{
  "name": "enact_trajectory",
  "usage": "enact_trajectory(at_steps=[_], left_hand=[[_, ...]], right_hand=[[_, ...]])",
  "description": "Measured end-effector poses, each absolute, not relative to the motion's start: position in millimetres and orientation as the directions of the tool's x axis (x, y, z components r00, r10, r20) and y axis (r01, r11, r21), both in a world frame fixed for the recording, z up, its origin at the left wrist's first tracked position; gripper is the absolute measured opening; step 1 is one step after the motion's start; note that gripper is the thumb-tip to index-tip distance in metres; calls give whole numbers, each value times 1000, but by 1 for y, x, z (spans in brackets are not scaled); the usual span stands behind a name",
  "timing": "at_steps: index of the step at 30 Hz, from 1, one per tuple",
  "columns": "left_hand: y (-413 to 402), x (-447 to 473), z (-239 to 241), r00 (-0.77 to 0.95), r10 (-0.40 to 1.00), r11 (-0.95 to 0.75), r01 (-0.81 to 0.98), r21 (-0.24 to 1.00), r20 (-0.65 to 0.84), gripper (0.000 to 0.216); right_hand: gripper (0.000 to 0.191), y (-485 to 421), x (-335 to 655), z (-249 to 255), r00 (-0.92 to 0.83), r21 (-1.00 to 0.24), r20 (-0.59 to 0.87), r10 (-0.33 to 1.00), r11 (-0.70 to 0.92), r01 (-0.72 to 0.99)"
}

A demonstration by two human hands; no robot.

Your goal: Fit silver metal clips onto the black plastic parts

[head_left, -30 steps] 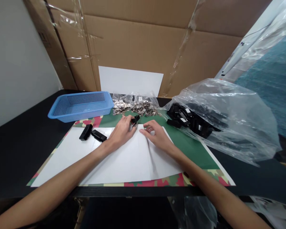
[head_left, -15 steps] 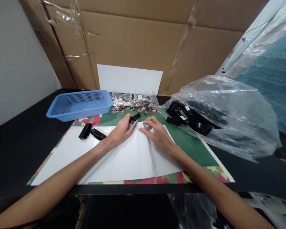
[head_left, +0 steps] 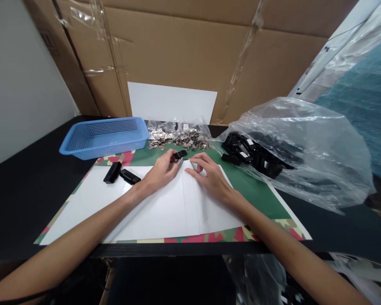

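Observation:
My left hand [head_left: 161, 170] grips a black plastic piece [head_left: 180, 154] between thumb and fingers, above the far edge of the white paper [head_left: 158, 216]. A small silvery strip [head_left: 179, 161] shows by its thumb tip; whether it is one metal piece or several, I cannot tell. Just to the right, my right hand [head_left: 208, 173] hovers with curled fingers, thumb and index tip apart, and nothing visible between them. Two black slotted plastic pieces, one standing block-like [head_left: 112, 172] and one lying flatter [head_left: 130, 176], rest left of my left hand.
Behind my hands lie small metal parts [head_left: 192, 140], heaped on clear plastic. A blue basket [head_left: 104, 151] stands at the back left. On the right, a large clear bag [head_left: 317, 169] spills black plastic parts [head_left: 257, 156]. Cardboard [head_left: 178, 51] walls off the back.
The black piece in my left hand has turned slightly. My right hand stays almost in place, and the whole view has shifted a little.

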State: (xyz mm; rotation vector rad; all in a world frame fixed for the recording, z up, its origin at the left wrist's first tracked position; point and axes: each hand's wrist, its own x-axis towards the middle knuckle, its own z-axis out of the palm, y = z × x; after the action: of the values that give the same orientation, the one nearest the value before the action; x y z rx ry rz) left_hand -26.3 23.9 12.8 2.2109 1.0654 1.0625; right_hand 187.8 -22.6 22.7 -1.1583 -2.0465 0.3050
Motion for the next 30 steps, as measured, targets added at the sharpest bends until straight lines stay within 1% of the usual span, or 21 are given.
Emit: enact_trajectory(at_steps=[4, 9, 13, 18, 22, 26, 28, 30], left_hand=[[24, -26, 12, 417, 799, -596, 451, 665, 433, 14], [25, -27, 12, 415, 797, -600, 453, 660, 439, 15], [24, -27, 14, 421, 802, -592, 459, 662, 425, 16], [23, -28, 17, 459, 815, -549, 418, 724, 353, 20], [24, -29, 17, 444, 816, -544, 378, 749, 369, 20], [23, -30, 19, 455, 800, -567, 355, 743, 393, 23], [22, -30, 20, 451, 800, -564, 341, 752, 396, 24], [21, -30, 21, 444, 804, -556, 327, 764, 395, 23]], right_hand=[[22, -23, 188, 22, -332, -505, 516, 789, 594, 626], [21, -24, 188, 24, -325, -446, 509, 797, 568, 692], [22, -25, 189, 24, -351, -426, 493, 796, 573, 700], [22, -24, 189, 23, -312, -490, 499, 808, 560, 668], [18, -21, 186, 21, -276, -569, 469, 839, 526, 633], [21, -21, 183, 19, -248, -636, 427, 870, 483, 601], [21, -23, 182, 20, -261, -606, 424, 867, 486, 629], [20, -25, 181, 22, -311, -502, 433, 846, 513, 697]])
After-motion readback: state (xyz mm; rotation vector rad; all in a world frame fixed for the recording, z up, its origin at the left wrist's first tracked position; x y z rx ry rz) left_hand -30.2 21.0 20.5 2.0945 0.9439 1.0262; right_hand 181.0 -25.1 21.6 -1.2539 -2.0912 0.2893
